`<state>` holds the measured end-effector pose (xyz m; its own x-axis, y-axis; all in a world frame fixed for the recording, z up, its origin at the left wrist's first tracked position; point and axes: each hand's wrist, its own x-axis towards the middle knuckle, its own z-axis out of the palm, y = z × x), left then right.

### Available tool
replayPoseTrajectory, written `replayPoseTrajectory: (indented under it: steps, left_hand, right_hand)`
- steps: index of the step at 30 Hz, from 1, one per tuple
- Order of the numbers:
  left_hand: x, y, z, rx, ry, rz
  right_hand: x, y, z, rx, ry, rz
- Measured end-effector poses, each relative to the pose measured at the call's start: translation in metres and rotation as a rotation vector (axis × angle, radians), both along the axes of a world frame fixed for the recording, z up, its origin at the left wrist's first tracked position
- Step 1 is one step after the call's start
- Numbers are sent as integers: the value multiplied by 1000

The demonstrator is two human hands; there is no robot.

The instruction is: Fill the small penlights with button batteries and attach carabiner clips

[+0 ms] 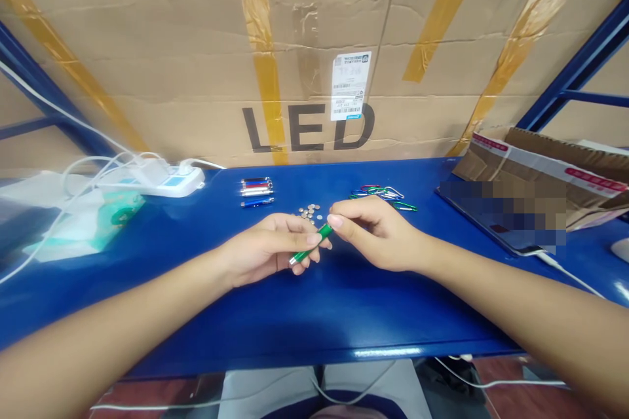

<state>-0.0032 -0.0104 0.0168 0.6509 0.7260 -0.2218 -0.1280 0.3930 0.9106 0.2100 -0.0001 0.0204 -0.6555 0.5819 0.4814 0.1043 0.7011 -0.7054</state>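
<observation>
Tissue pack: the green and white one (115, 216) is way over on the left, cable draped across it, nothing to do with the hands.
Power strip: white (184, 181), far left, plugs in it.
Little tubes: a short row of them (256, 191) lying far side, left of middle, dark, red, silver and blue.
Left hand: this one (278, 245) has a proper grip, thumb on top and fingers curled underneath, closed around the green tube.
Green tube: up off the table (303, 254) between both hands, slanted, silver end near left, other end far right.
Coin-like discs: small loose pile (310, 211) just beyond the tube.
Right hand: thumb and finger (376, 236) bunched at the tube's far right end, tips nearly together; can't tell if they've got the end itself or some tiny piece.
Step, imo: fiddly work on that end. Next move probably calls for the left staying steady while the right keeps a light, lined-up pinch.
Clips: colourful pile (388, 193), far side, beyond the right hand.
Box: open cardboard (521, 177), far right, dark tablet (484, 226) leaning by it.
</observation>
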Motion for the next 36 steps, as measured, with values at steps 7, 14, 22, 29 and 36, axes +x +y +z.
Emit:
replayPoseTrajectory:
  steps: [7,14,22,29,36]
  left_hand:
    - [4,-12,2,341,184,147]
    - [6,-15,-6,880,428,350]
    - [7,-10,-5,712,355,326]
    - [7,-4,-5,285,163,148]
    - [6,-7,-3,271,159,157]
  right_hand:
    - [-5,-8,0,-49,37,-61]
    - [-13,-10,-4,-254,-6,-208]
    - [-5,-1,4,-492,-68,-146]
    - [1,6,1,-77,-27,-66]
    - [0,3,3,63,-7,-83]
